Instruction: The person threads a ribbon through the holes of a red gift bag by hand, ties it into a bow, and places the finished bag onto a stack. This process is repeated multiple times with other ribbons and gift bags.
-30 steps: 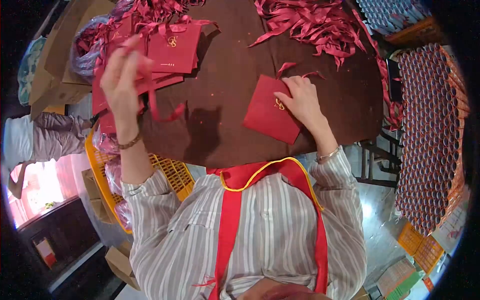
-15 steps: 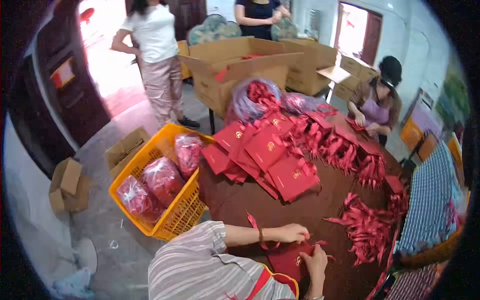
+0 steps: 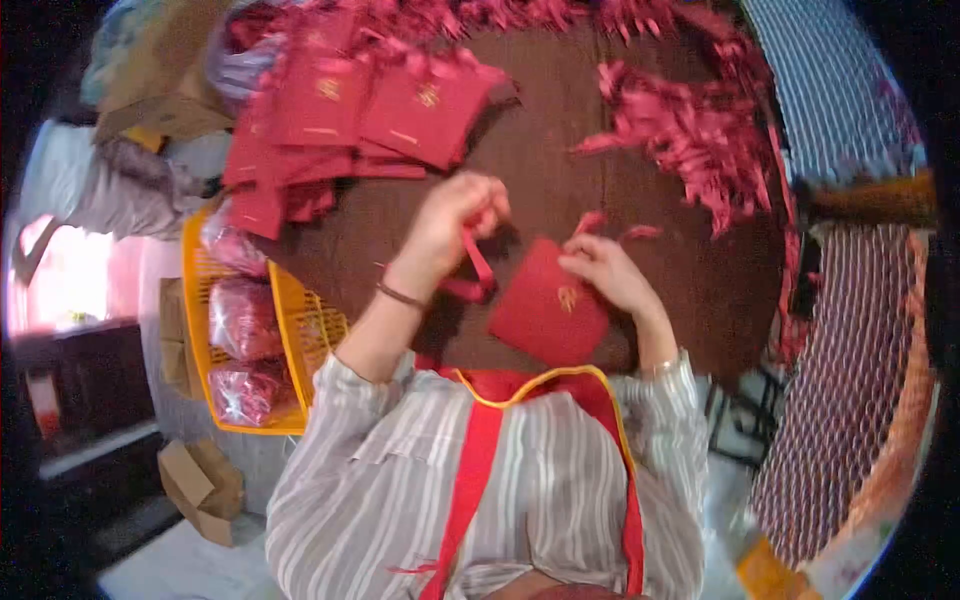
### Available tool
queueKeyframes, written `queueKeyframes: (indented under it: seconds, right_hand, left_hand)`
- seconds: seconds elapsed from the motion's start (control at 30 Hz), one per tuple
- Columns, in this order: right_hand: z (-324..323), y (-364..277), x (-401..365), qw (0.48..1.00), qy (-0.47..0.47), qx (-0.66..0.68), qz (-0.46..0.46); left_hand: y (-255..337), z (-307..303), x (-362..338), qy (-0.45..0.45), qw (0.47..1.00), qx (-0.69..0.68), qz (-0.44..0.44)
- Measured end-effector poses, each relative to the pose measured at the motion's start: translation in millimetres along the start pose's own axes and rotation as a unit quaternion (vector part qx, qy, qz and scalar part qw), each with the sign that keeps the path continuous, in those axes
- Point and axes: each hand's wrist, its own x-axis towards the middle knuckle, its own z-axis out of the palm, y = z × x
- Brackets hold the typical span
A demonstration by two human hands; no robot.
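Note:
In the head view my left hand (image 3: 455,225) is raised over the brown table, its fingers closed around a red ribbon (image 3: 478,262) that hangs in a loop. My right hand (image 3: 610,275) pinches the upper edge of a flat red gift bag (image 3: 553,308) with a gold emblem, thumb in front. The bag lies tilted close to my body at the table's near edge. Small red ribbon ends (image 3: 592,220) show just above the right fingers.
Ahead on the left is a pile of red bags (image 3: 420,110). A heap of red ribbons (image 3: 690,130) lies to the right on the brown table (image 3: 540,140). The yellow crate (image 3: 290,335) at left holds plastic-wrapped bundles. Patterned cloth-covered surfaces (image 3: 840,390) stand at right.
My view has tilted down and turned, so the people have left the frame. My left hand has lifted away from the bag with the ribbon. The right hand stays on the bag.

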Motion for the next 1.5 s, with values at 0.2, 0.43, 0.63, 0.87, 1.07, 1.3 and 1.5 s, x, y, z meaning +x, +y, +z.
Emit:
queueKeyframes:
  seconds: [0.2, 0.43, 0.63, 0.87, 1.07, 1.3, 1.5]
  right_hand:
    - [-6.3, 9.0, 2.7, 0.999, -0.004, 0.022, 0.045]
    - [-7.2, 5.7, -3.7, 0.993, -0.034, 0.075, 0.086]
    - [-5.2, 8.2, -13.5, 0.994, -0.053, 0.075, 0.064]
    - [3.3, 8.6, -13.5, 0.986, -0.078, 0.128, 0.077]
    - [10.2, 8.2, -16.8, 0.986, -0.076, 0.126, 0.073]
    - [10.0, 6.4, -21.2, 0.984, -0.072, 0.14, 0.085]
    - [15.5, 16.1, -22.7, 0.972, -0.071, 0.204, 0.089]
  left_hand:
    - [-8.3, 15.4, -5.2, -0.07, 0.981, -0.082, -0.162]
    - [-35.8, 29.1, -18.0, -0.027, 0.924, 0.375, 0.071]
    - [-43.3, 42.4, -29.2, -0.032, 0.852, 0.48, 0.206]
    - [-57.0, 44.4, -37.0, -0.018, 0.812, 0.52, 0.264]
    - [-55.1, 48.0, -41.3, -0.002, 0.788, 0.555, 0.265]
    - [-51.5, 48.1, -43.0, -0.037, 0.779, 0.573, 0.254]
    - [-54.6, 49.1, -44.6, -0.049, 0.795, 0.563, 0.221]
